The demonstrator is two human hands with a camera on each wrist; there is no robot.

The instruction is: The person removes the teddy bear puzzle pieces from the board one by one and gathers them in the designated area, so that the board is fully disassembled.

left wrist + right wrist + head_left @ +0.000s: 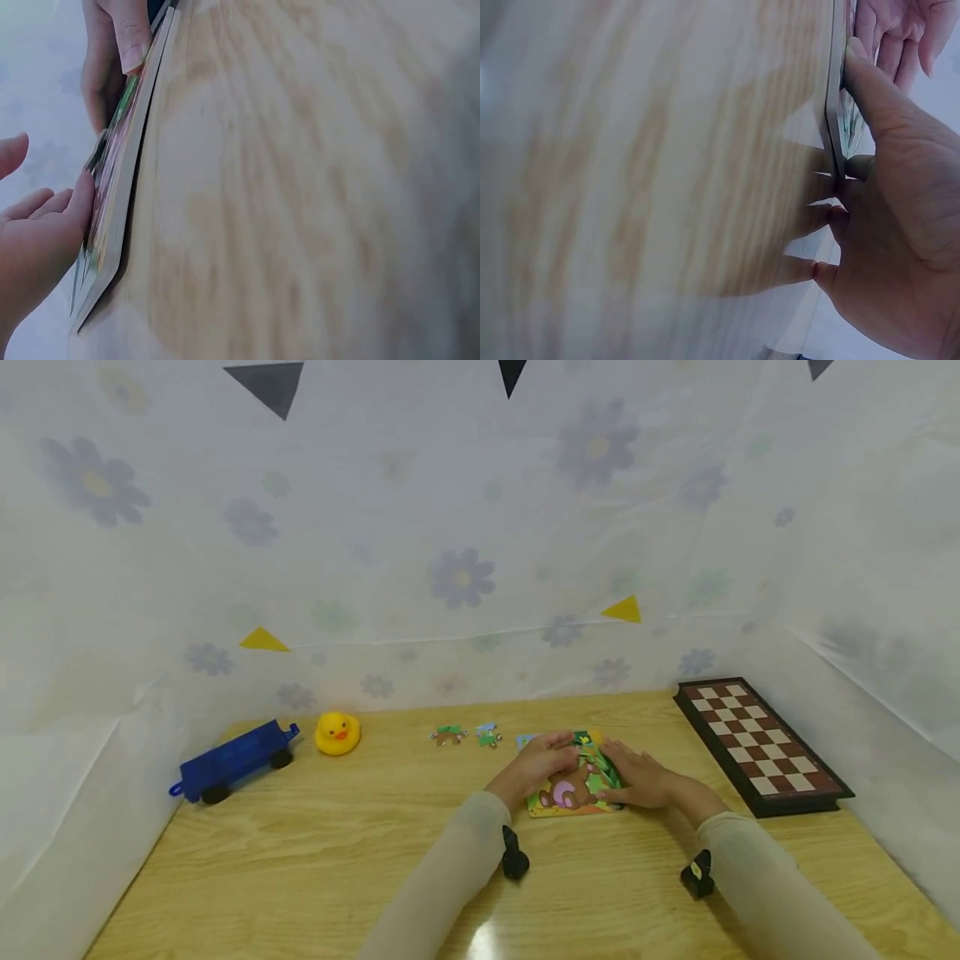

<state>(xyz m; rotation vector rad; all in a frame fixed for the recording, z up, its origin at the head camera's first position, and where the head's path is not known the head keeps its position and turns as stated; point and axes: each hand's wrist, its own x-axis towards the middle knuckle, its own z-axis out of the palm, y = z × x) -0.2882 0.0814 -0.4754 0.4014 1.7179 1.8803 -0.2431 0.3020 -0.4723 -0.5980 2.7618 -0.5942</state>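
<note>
A jigsaw puzzle board (566, 800) with a brown bear and green leaves lies flat on the table. My left hand (538, 765) reaches over its left and upper part, fingers extended across the picture. In the left wrist view, the fingertips of that hand (37, 232) meet the picture beside a thin, slightly raised puzzle piece (97, 152). My right hand (647, 777) rests along the board's right edge with fingers spread. Its thumb lies on the picture near the lower right, while the other fingers (836, 221) reach down to the table.
Two loose puzzle pieces (448, 736) lie left of the board. Farther left are a yellow rubber duck (337, 733) and a blue toy wagon (234, 762). A checkered game board (753, 739) in a black frame stands at the right. A patterned cloth (465, 652) hangs behind.
</note>
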